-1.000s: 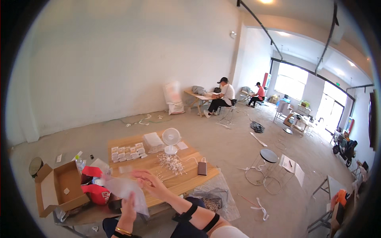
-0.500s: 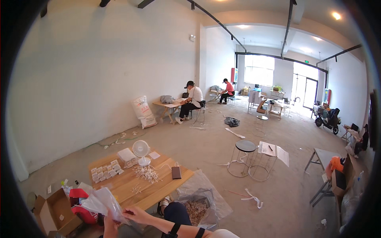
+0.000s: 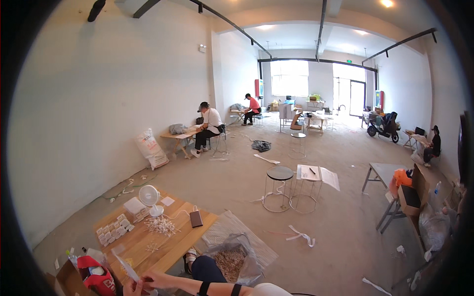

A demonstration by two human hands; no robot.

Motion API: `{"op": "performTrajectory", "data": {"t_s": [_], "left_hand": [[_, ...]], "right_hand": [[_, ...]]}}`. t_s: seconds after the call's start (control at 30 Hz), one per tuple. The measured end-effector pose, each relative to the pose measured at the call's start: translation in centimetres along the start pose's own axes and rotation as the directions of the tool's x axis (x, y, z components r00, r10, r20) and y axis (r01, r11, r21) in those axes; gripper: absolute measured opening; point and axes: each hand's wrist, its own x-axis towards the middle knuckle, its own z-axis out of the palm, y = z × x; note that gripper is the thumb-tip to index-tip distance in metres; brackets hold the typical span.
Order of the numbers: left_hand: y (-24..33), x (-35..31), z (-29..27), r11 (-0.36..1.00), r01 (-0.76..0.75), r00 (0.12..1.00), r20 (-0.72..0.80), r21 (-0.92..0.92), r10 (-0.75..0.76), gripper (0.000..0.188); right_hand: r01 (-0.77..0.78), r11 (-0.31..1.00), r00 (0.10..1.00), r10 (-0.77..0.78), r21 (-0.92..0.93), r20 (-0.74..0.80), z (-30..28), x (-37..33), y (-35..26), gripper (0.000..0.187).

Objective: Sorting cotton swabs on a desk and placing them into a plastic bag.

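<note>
Low at the near left, my left hand (image 3: 130, 287) is closed on a clear plastic bag (image 3: 126, 267), which appears narrow and nearly edge-on. My right hand (image 3: 158, 280) meets it from the right, its fingers closed at the bag's lower edge; exactly what those fingertips pinch is small and partly hidden. Just beyond lies a wooden table (image 3: 173, 240). A loose pile of white cotton swabs (image 3: 162, 226) is spread on it, with a few swabs nearer me. Rows of small white packs (image 3: 114, 230) sit at its left side.
A white fan (image 3: 149, 196) and a dark power bank (image 3: 196, 218) stand on the table. Left of my hands is a red bag (image 3: 96, 277) in a cardboard box. A lined container of brown bits (image 3: 229, 264) stands by my knee. Stools (image 3: 279, 173) and seated people are farther off.
The view has swung right, so the room shifts left and slightly up. The plastic bag, spread wide before, now shows as a narrow strip between my hands.
</note>
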Motion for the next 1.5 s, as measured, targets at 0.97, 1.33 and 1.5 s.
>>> {"op": "performTrajectory", "data": {"t_s": [0.97,1.33,1.5], "left_hand": [[-1.3,0.3,-0.8,0.739,0.658,0.733,0.349,-0.145,-0.584,0.038],[-12.7,-6.7,2.6,0.916,0.237,0.928,0.203,0.322,-0.311,0.044],[-8.2,-2.5,3.9,0.883,0.251,0.923,0.177,0.397,-0.342,0.043]], "right_hand": [[0.165,0.968,0.968,-0.196,-0.191,-0.156,0.8,0.7,0.6,0.021],[0.182,0.915,0.956,-0.25,-0.359,-0.153,3.0,2.2,2.6,0.017],[0.094,0.906,0.962,-0.19,-0.414,-0.197,1.6,-0.1,2.4,0.015]]}}
